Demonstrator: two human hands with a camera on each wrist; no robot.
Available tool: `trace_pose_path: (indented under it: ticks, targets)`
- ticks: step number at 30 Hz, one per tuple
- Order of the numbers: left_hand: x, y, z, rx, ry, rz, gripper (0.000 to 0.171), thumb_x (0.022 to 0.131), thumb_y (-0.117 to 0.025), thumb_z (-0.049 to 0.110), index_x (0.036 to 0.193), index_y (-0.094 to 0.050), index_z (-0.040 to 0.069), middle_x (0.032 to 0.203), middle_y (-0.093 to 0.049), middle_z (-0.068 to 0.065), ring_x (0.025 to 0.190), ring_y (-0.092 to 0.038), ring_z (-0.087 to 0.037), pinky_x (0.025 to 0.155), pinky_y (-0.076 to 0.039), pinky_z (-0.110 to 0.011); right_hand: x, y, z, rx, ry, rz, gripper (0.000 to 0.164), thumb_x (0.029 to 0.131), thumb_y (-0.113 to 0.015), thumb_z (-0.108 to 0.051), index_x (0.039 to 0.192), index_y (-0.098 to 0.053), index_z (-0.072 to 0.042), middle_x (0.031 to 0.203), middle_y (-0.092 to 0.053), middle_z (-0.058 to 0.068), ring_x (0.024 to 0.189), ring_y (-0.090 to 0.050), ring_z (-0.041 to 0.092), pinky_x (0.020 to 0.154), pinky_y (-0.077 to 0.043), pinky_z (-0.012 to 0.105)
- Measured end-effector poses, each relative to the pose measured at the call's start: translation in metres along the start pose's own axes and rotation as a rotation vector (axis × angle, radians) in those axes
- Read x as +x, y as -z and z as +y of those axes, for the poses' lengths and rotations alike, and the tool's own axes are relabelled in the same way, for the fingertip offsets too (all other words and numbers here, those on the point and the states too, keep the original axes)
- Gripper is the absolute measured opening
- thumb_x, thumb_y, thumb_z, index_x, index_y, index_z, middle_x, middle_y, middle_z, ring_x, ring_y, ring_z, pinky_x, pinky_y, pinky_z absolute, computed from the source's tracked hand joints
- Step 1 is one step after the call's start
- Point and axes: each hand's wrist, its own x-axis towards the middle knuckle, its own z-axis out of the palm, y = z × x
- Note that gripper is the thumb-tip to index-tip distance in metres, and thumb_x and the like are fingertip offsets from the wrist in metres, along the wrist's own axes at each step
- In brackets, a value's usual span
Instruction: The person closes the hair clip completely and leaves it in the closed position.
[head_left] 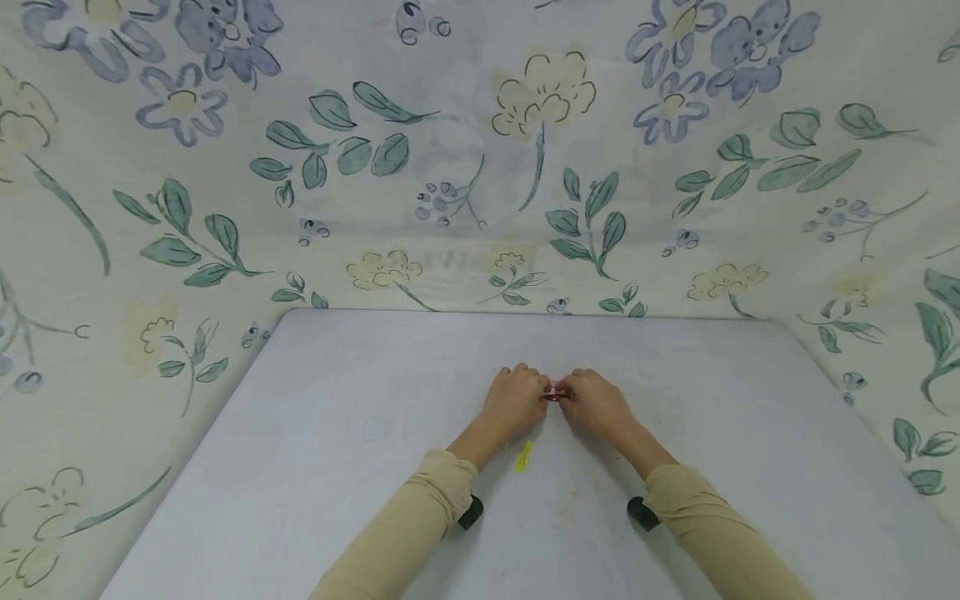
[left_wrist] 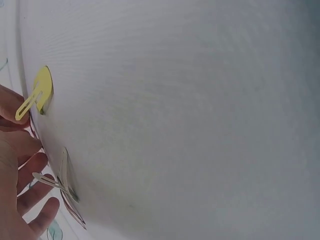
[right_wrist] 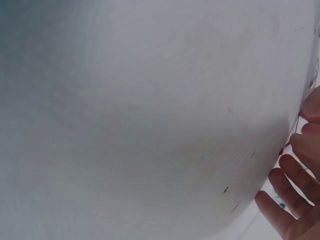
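Both hands meet over the table, pinching a small pink and dark red hair clip (head_left: 555,392) from its two sides; fingers cover most of it. My left hand (head_left: 516,400) grips its left end, and my right hand (head_left: 597,402) grips its right end. Nearer to me lies a yellow snap hair clip (head_left: 523,457), its parts sprung apart in the left wrist view (left_wrist: 44,87). A pale snap hair clip (left_wrist: 64,175) stands sprung apart beside the left fingers (left_wrist: 36,192). In the right wrist view the right fingers (right_wrist: 287,192) are partly cut off by the frame.
The white table (head_left: 315,433) ends at a back edge against a flower-patterned cloth (head_left: 465,150). Dark wrist-camera parts (head_left: 471,512) hang beneath both sleeves. A thin dark red piece (left_wrist: 72,212) lies past the pale clip; its kind is unclear.
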Motion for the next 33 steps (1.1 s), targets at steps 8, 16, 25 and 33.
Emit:
trace_pose_path:
  ticks: [8, 16, 25, 33]
  targets:
    - [-0.002, 0.004, 0.000, -0.010, 0.018, -0.006, 0.015, 0.088, -0.071, 0.021, 0.102, -0.076, 0.018, 0.098, -0.074, 0.003, 0.092, -0.063, -0.016, 0.074, -0.049, -0.032, 0.001, 0.004, 0.000, 0.015, -0.026, -0.037, 0.022, 0.088, -0.072, -0.011, 0.109, -0.074, -0.006, 0.093, -0.069, 0.004, 0.088, -0.062, 0.019, 0.078, -0.054, 0.039]
    - [-0.009, 0.011, -0.001, -0.016, 0.009, -0.014, 0.017, 0.089, -0.069, 0.021, 0.105, -0.075, 0.017, 0.100, -0.074, 0.002, 0.092, -0.064, -0.016, 0.077, -0.051, -0.033, -0.005, 0.002, 0.002, 0.042, -0.021, -0.011, 0.020, 0.088, -0.072, -0.012, 0.107, -0.074, -0.006, 0.097, -0.070, 0.004, 0.092, -0.063, 0.020, 0.082, -0.054, 0.039]
    - [-0.024, 0.016, -0.010, -0.107, 0.032, 0.038, 0.017, 0.089, -0.070, 0.019, 0.105, -0.075, 0.016, 0.098, -0.074, 0.004, 0.091, -0.062, -0.015, 0.079, -0.051, -0.033, -0.014, 0.001, 0.004, 0.079, -0.044, 0.006, 0.022, 0.088, -0.073, -0.013, 0.109, -0.073, -0.007, 0.096, -0.068, 0.003, 0.094, -0.062, 0.020, 0.085, -0.054, 0.040]
    - [-0.035, 0.022, -0.014, -0.167, 0.039, 0.059, 0.020, 0.090, -0.070, 0.020, 0.108, -0.074, 0.015, 0.097, -0.073, 0.004, 0.090, -0.059, -0.013, 0.080, -0.049, -0.033, -0.018, 0.000, 0.000, 0.111, -0.014, 0.058, 0.018, 0.087, -0.074, -0.013, 0.104, -0.074, -0.009, 0.095, -0.068, 0.002, 0.094, -0.062, 0.020, 0.085, -0.054, 0.041]
